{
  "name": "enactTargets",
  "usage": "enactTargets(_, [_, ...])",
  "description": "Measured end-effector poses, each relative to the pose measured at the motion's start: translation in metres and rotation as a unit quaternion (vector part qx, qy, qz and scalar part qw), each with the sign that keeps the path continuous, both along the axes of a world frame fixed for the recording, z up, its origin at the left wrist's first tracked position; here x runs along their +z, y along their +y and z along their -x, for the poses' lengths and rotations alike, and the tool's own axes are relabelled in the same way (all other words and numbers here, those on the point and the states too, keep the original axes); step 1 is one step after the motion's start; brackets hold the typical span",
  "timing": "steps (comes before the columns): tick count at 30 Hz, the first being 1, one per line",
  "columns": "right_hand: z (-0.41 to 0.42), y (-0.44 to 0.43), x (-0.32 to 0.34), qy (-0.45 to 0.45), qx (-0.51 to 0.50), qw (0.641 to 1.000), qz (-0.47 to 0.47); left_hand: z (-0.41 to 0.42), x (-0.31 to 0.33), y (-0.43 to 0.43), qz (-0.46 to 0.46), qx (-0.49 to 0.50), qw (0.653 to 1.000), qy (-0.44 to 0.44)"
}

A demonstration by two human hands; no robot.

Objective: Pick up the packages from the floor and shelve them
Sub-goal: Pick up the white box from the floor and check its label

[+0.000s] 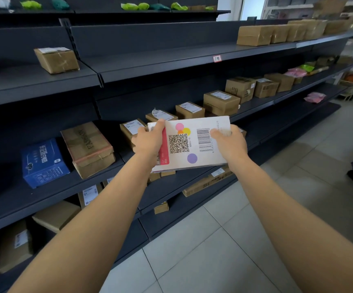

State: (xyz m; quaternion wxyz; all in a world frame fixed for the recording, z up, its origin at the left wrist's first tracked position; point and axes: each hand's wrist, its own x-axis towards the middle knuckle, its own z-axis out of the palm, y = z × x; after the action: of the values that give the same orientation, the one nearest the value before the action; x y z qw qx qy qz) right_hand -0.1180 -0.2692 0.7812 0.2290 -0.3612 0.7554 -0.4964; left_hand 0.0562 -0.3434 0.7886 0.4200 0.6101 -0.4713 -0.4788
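Note:
I hold a flat white package (192, 144) in both hands at chest height in front of a dark shelving unit (150, 64). It shows a QR code, a barcode, coloured dots and a red strip on its left side. My left hand (150, 140) grips its left edge, thumb on top. Its right edge sits in my right hand (229, 142). The package hovers over the middle shelf, above a row of small brown boxes (189, 109).
A blue box (44, 162) and a taped brown box (88, 148) sit on the middle shelf at left. More cartons (256, 34) line the upper shelf at right. Pink bags (315, 97) lie farther right. Pale floor tiles (213, 250) run along the unit.

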Motion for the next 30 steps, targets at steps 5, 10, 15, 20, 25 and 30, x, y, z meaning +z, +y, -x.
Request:
enactTargets(5, [-0.003,-0.006,0.002,-0.058,-0.029,0.997,-0.047,0.007,-0.003,0.003,-0.011,-0.019,0.998,0.057])
enactTargets(10, [-0.003,-0.010,0.007,-0.014,-0.073,0.996,-0.047,0.007,-0.007,0.006,-0.048,-0.046,0.996,0.063])
enactTargets(15, [-0.002,-0.009,0.005,-0.067,-0.061,0.996,-0.002,0.010,-0.006,0.004,-0.056,-0.029,0.994,0.089])
enactTargets(20, [-0.002,-0.007,0.002,-0.108,-0.052,0.992,0.033,0.011,-0.001,0.001,-0.049,-0.006,0.997,0.054])
enactTargets(25, [-0.005,-0.006,0.006,-0.105,-0.019,0.991,0.080,0.009,-0.005,-0.001,-0.037,0.031,0.999,0.019])
enactTargets(30, [-0.010,-0.004,0.012,-0.093,0.024,0.988,0.124,0.001,-0.008,0.002,-0.046,0.035,0.998,0.040])
